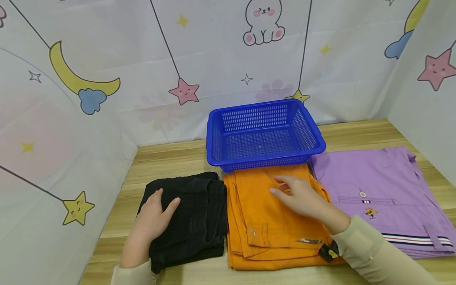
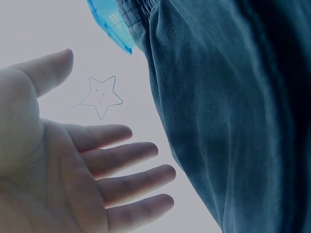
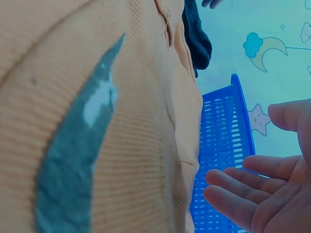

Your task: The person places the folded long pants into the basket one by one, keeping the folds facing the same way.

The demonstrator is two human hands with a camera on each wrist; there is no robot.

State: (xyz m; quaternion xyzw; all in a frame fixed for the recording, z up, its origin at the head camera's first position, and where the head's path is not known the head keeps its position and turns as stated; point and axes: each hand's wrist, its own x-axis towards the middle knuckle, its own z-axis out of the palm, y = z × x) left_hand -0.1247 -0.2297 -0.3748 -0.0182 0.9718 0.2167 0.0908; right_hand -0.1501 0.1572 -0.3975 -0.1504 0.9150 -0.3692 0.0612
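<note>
Folded black trousers [image 1: 190, 215] lie on the left of the table. Over their left part is my left hand [image 1: 151, 219], its fingers straight and the thumb spread; in the left wrist view this hand [image 2: 73, 165] holds nothing, beside the dark cloth [image 2: 204, 111]. In the middle lie folded orange trousers [image 1: 263, 206] with a waistband at the near side. My right hand [image 1: 303, 198] hovers over them with relaxed, slightly bent fingers. The right wrist view shows that hand [image 3: 267, 184] with nothing in its fingers, near the orange cloth [image 3: 141, 145].
A blue plastic basket [image 1: 265, 158] with nothing in it stands behind the orange trousers. Folded purple trousers [image 1: 384, 190] with a striped waistband lie on the right. A white printed cloth [image 1: 221, 51] hangs around the wooden table [image 1: 171, 158]. A black strap [image 1: 327, 253] is by my right wrist.
</note>
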